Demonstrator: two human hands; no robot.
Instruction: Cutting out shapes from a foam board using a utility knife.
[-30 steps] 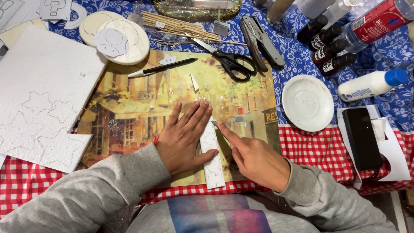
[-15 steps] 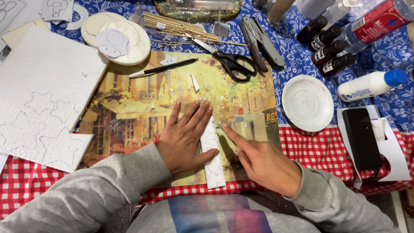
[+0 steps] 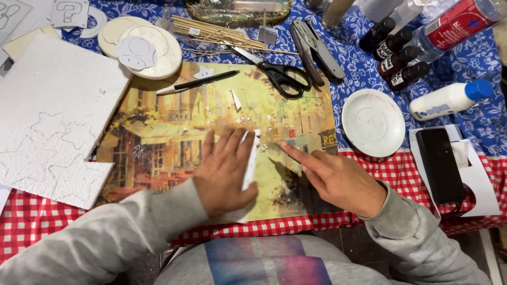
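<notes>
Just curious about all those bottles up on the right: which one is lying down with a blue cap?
The white bottle lying beside the white saucer. The four small dark bottles above it have dark caps.

A narrow white strip of paper [image 3: 249, 168] lies flat under my left grip [image 3: 224, 171], its long side running away from me; only its right edge and far end show past my fingers. It rests on a printed picture mat [image 3: 174, 132] of yellow and brown street scenery. Small white scraps [image 3: 235, 99] lie scattered on the mat beyond my grip.
</notes>
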